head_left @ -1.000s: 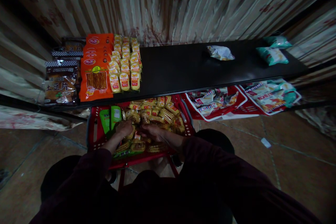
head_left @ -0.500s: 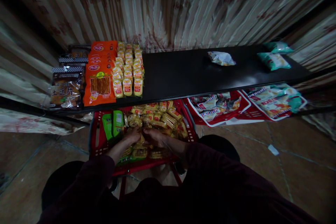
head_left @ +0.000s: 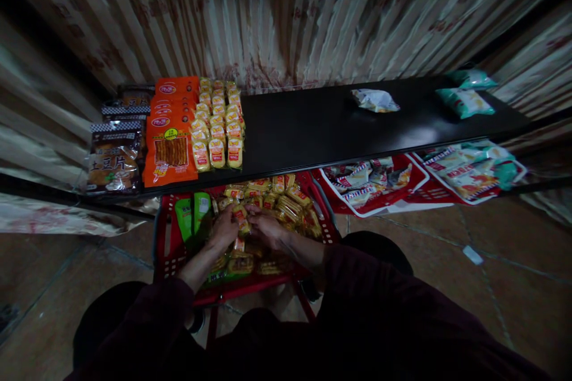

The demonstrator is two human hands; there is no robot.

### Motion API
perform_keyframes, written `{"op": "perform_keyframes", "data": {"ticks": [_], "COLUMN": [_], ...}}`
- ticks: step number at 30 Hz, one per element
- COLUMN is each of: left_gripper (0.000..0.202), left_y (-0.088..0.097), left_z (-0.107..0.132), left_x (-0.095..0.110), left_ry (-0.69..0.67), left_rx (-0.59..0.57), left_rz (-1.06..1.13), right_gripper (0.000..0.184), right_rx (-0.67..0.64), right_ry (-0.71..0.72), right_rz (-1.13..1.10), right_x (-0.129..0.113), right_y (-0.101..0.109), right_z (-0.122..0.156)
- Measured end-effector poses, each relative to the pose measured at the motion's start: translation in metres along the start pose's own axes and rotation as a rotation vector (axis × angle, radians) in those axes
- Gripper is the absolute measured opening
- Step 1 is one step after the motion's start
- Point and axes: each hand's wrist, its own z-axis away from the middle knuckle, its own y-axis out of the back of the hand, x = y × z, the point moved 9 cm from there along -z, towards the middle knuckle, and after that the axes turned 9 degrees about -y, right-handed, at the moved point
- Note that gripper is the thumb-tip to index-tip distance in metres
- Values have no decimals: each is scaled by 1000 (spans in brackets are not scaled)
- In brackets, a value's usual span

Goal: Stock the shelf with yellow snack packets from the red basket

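Over a red plastic basket (head_left: pixel 164 235), my left hand (head_left: pixel 224 230) has its fingers closed on the left side of a small yellow snack packet (head_left: pixel 241 218) with a red and white label. My right hand (head_left: pixel 268 228) is closed at the packet's right side; its fingertips are partly hidden. Around and below both hands lie many more yellow-wrapped snack packets (head_left: pixel 290 207). Green pouches (head_left: pixel 193 214) stand in the basket to the left of my left hand.
Above the basket runs a black shelf (head_left: pixel 295 128) with rows of yellow packets (head_left: pixel 217 125), orange bags (head_left: pixel 172 146) and brown bags (head_left: pixel 114 158). A white packet (head_left: pixel 375 100) and teal bags (head_left: pixel 467 102) lie farther right. Red baskets with bags (head_left: pixel 417 181) sit under the shelf.
My hands have lifted slightly, and the yellow packet between them now shows its label. The view has tilted a little, so the shelf goods appear slightly lower on the left.
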Motion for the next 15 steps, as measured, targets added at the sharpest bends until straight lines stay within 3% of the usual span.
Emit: {"op": "perform_keyframes", "data": {"ticks": [4,10,15], "left_gripper": [52,51,39], "left_y": [18,27,40], "left_z": [2,4,4], "left_x": [4,7,10], "left_ry": [36,15,-34], "left_rx": [97,178,302], "left_rz": [112,260,507], "right_gripper": [42,46,54], "right_rx": [-42,-54,-112], "right_ry": [5,-19,-16], "right_rz": [-81,-133,-156], "right_x": [-6,-10,-15], "right_y": [-4,-7,-14], "right_z": [3,10,17]}}
